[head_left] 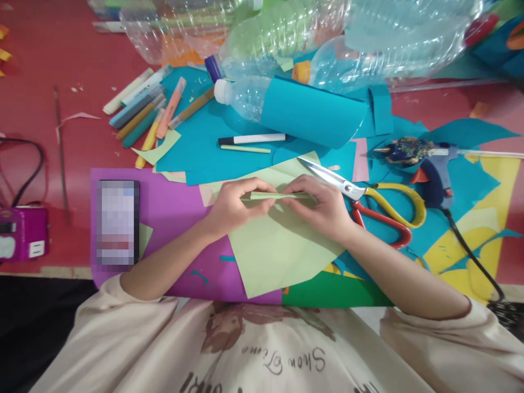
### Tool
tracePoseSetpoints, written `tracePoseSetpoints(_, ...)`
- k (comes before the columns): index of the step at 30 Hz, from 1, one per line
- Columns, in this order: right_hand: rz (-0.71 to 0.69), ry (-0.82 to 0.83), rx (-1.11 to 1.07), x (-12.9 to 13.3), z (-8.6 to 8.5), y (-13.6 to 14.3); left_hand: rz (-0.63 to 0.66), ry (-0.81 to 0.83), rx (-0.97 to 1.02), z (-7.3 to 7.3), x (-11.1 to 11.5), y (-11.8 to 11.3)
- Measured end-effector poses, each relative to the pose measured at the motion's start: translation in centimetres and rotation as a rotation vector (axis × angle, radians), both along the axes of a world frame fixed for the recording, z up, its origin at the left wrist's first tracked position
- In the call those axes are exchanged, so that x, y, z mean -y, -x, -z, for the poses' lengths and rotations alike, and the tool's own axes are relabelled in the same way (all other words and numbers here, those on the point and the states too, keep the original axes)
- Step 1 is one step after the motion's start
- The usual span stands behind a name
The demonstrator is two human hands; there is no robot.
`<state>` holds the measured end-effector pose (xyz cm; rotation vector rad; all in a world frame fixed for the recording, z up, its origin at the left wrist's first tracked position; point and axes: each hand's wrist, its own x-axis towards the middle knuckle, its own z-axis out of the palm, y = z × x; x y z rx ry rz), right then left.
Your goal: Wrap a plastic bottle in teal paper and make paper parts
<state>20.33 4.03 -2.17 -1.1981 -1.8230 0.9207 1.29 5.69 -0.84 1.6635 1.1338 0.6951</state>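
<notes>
Between my two hands is a narrow strip of pale green paper [262,195], seen almost edge-on. My left hand [239,204] pinches it between thumb and fingers. From the other side my right hand [317,202] grips it the same way, and the fingertips nearly meet in the middle. Under the hands lies a larger pale green sheet [266,251]. Scissors [352,191] with one yellow and one red handle rest beside my right hand, blades apart. A white marker with a black cap [254,140] and a thin green strip [245,149] lie beyond the hands.
A clear bottle wrapped in blue paper [311,112] lies farther back, with more clear bottles [282,33] behind. Several markers [139,109] are at left. A phone [118,221] lies on purple sheet [164,207]. At right are a glue gun [438,164] and its cord.
</notes>
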Motion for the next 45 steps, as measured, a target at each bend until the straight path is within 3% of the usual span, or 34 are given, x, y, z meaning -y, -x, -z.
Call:
tracePoseSetpoints(15,-0.045,-0.043,-0.020,0.02,-0.04,0.01,0.048,-0.142,0.029,0.31,-0.02,0.15)
tracePoseSetpoints(23,0.059,-0.152,-0.033,0.09,-0.10,-0.02,-0.034,0.103,0.119,0.21,-0.05,0.55)
tracePoseSetpoints(26,0.072,-0.179,-0.041,0.04,-0.08,-0.09,-0.063,0.120,0.160,0.23,-0.15,0.66)
tracePoseSetpoints(45,0.052,-0.209,-0.033,0.01,0.03,-0.15,0.003,-0.162,0.182,0.47,-0.33,0.81)
